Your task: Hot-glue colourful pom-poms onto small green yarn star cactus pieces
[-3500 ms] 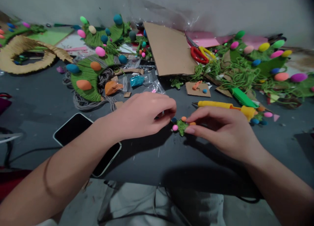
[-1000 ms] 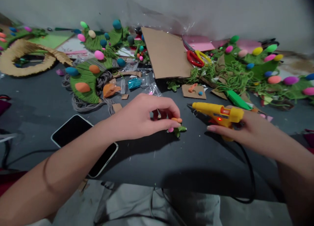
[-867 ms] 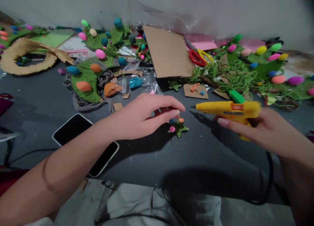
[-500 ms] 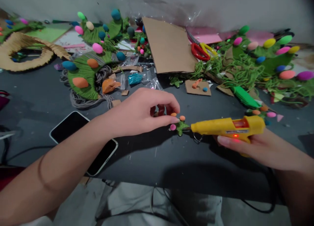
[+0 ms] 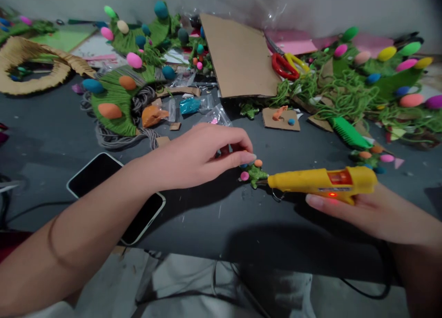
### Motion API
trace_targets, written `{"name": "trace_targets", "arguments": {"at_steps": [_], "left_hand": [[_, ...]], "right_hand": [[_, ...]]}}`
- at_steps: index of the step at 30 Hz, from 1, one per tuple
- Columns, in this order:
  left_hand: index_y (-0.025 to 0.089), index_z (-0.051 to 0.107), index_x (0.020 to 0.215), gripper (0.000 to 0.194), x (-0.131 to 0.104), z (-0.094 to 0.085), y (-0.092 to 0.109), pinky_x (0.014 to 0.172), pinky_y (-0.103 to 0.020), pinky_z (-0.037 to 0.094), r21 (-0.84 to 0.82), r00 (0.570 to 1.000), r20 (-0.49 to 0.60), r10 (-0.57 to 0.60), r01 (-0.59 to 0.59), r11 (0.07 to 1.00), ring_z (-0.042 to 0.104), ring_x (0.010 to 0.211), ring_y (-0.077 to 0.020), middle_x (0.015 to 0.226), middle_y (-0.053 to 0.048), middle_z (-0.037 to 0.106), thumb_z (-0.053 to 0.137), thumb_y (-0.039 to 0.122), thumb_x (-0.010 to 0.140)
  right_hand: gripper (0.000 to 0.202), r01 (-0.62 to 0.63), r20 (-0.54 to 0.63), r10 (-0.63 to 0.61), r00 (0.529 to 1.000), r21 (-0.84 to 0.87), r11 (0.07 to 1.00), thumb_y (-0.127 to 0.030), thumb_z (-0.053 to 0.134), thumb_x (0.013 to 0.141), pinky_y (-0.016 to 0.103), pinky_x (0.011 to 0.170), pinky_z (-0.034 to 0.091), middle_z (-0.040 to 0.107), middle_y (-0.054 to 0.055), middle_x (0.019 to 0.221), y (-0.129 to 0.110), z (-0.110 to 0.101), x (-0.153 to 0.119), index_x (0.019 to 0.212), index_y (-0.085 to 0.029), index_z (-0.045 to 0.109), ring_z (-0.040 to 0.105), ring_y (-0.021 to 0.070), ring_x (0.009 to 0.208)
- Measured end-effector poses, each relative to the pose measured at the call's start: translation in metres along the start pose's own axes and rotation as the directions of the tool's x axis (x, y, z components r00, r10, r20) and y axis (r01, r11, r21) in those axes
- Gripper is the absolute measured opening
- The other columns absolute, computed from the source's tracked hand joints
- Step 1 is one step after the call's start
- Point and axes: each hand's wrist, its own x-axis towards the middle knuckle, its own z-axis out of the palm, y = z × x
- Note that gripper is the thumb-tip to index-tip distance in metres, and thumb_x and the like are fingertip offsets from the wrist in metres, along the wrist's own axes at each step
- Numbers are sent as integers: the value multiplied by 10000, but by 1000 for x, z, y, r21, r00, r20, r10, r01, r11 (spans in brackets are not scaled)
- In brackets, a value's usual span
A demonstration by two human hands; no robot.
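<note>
My right hand [image 5: 359, 209] is wrapped round a yellow hot glue gun [image 5: 304, 178] with a glowing red light. Its metal nozzle points left and meets the edge of a small green star-shaped piece [image 5: 256, 174]. Small coloured balls sit on that piece, among them a pink ball [image 5: 244, 176] and an orange ball [image 5: 258, 163]. From the upper left, my left hand [image 5: 210, 154] pinches the star piece with thumb and fingers, partly covering it. The fingertips hide some of the balls.
Behind the hands lie a cardboard sheet [image 5: 241, 60], red and yellow scissors [image 5: 286, 65], a small cardboard piece [image 5: 281, 120] and a green comb-like brush [image 5: 350, 132]. A phone [image 5: 145, 219] lies under my left forearm. Green yarn [image 5: 345, 97] is heaped at the right.
The left thumb and fingers have shifted slightly on the star piece, and a blue ball now shows by the fingertips. The glue gun's nozzle stays at the piece's edge. The view has shifted a little.
</note>
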Motion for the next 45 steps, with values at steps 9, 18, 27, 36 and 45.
{"name": "trace_targets", "arguments": {"at_steps": [9, 18, 27, 36, 45], "left_hand": [[222, 630, 1063, 268, -2, 4, 0, 594, -237, 419, -118, 996, 81, -25, 35, 992, 600, 664, -113, 882, 3, 719, 458, 427, 1075], [211, 593, 1093, 280, -2, 10, 3, 684, -242, 460, -195, 986, 162, -31, 63, 979, 662, 826, -124, 997, -18, 733, 431, 439, 1089], [200, 575, 1075, 287, -1, 10, 5, 698, -249, 442, -153, 982, 179, -53, 81, 985, 663, 823, -133, 998, -28, 732, 403, 429, 1098], [199, 591, 1066, 255, -1, 11, 5, 774, -272, 456, -114, 989, 144, -32, 48, 992, 658, 899, -151, 1001, -27, 726, 433, 397, 1092], [191, 684, 1064, 100, 1, 12, 0, 755, -243, 499, -89, 991, 10, 131, -130, 988, 654, 875, -130, 1016, -33, 722, 636, 245, 995]], "right_hand": [[263, -35, 150, 25, 988, 67, 997, -404, 729, 896, 239, 710, 638, 773, -8, 898, 0, 0, 1, 1136, -304, 766, 743, 202, 835], [274, -46, 159, 34, 987, 73, 996, -365, 781, 849, 233, 646, 629, 757, -45, 855, 1, -1, 0, 1123, -349, 765, 685, 172, 687], [225, -27, 154, 22, 988, 32, 999, -411, 715, 892, 236, 609, 634, 765, -40, 831, 3, -1, -1, 1094, -331, 772, 709, 178, 668], [250, 87, 76, -76, 994, -145, 986, -509, 701, 886, 243, 561, 631, 783, -45, 860, 24, -13, -13, 1078, -360, 759, 758, 209, 753], [510, -152, -515, -95, 852, -416, 897, -651, 696, 824, 335, 610, 538, 788, 68, 869, 42, -28, 1, 1059, -211, 801, 717, 240, 720]]}}
